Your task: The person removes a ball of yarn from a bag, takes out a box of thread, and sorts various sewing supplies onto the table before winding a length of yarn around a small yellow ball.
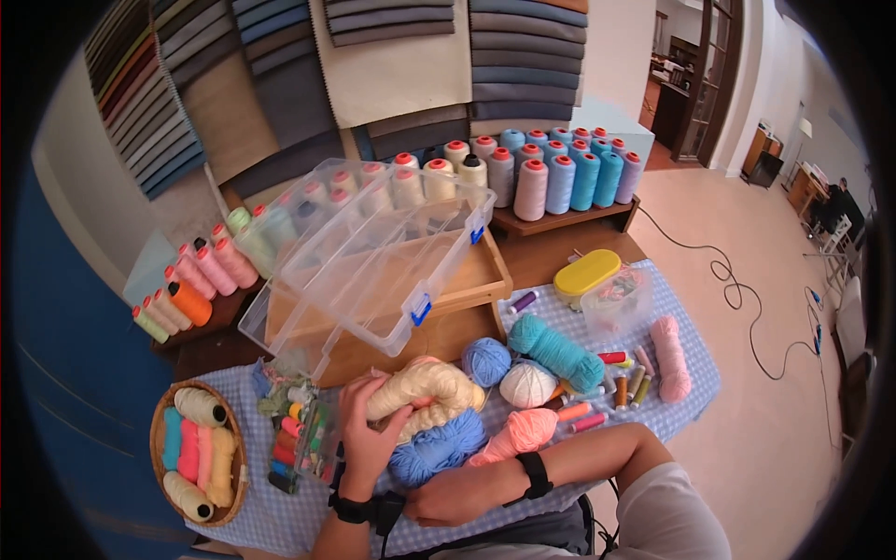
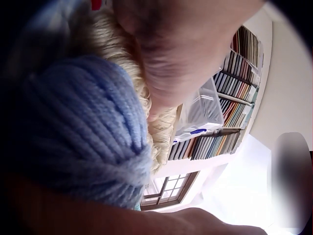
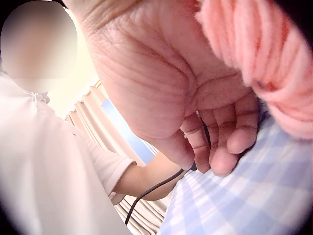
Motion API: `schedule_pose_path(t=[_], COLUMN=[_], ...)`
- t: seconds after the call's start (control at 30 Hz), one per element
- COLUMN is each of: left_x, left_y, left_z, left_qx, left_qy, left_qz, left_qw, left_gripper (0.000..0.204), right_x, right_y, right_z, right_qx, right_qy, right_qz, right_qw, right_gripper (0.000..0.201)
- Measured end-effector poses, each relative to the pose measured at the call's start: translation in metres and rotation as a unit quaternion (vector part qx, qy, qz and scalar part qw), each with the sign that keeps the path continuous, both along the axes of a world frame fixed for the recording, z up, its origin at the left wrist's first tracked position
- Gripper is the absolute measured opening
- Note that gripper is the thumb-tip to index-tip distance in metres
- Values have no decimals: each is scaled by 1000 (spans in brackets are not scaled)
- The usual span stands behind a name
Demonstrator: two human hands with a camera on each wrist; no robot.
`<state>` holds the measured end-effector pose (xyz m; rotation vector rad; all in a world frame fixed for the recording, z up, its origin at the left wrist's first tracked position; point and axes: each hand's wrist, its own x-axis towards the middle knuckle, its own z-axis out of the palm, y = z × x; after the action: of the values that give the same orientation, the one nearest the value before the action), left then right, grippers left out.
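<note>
Beside blue yarn (image 1: 437,450), the left hand (image 1: 367,425) grips cream yarn (image 1: 431,387); right hand (image 1: 450,497) loosely curled; clear case (image 1: 378,257) beyond

Matt yarn (image 1: 437,383), glossy plastic case (image 1: 373,266).

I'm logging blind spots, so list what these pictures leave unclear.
Part of cream yarn: left wrist view, behind blue yarn.
Near edge of peach yarn: head view, behind the right forearm.
Red thing: left wrist view, cut off by the top edge.

Basket (image 1: 240,478) on cloth (image 1: 257,525), left of yarn skeins (image 1: 437,385); box (image 1: 373,271) behind skeins; thread cones (image 1: 532,189) behind box
</note>
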<state>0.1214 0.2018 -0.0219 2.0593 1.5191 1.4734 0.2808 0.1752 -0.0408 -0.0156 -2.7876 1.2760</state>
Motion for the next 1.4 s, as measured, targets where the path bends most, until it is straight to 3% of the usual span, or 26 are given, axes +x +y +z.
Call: schedule_pose_path(t=[0.37, 0.7, 1.07, 1.27, 1.4], left_x=[-8, -11, -8, -9, -14], left_y=[4, 4, 2, -1, -6], left_z=[-9, -3, -2, -17, -3], left_qx=[-12, 1, 19, 14, 81], left_qy=[0, 45, 25, -72, -55], left_qz=[1, 9, 22, 10, 17], left_qw=[1000, 999, 999, 997, 995], left_gripper=[50, 50, 45, 43, 41], right_x=[-1, -2, 1, 2, -3], right_y=[-3, -4, -2, -3, -2], right_z=[-12, 0, 11, 15, 24], right_qx=[-14, 36, 19, 43, 66], right_qy=[52, 12, 9, 3, -23], right_qz=[-1, -8, -1, 28, 29], right_qw=[999, 999, 1000, 999, 997], right_gripper=[20, 17, 14, 15, 16])
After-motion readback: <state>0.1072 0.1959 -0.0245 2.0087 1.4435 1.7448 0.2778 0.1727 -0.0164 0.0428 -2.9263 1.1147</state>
